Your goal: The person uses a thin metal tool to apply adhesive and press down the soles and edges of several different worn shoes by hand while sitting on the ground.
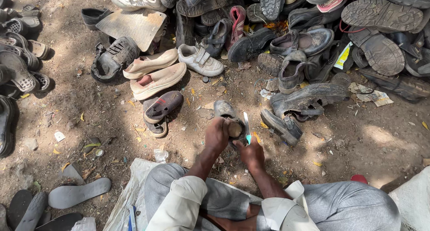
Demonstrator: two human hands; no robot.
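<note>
My left hand point(217, 134) grips the heel end of a worn dark shoe point(225, 111), held sole-up over the dirt ground in front of my knees. My right hand point(251, 154) is closed around a knife point(246, 127) with a teal handle. Its pale blade points up and lies against the right side of the shoe's heel. My forearms stretch out from rolled cream sleeves, and my grey trousers fill the bottom of the view.
A big heap of old shoes and sandals point(286, 38) covers the ground ahead. A pink-lined pair point(154, 74) and a dark slipper point(162, 106) lie to the left. Loose grey soles point(78, 194) rest at lower left. A white sack point(130, 195) lies under my legs.
</note>
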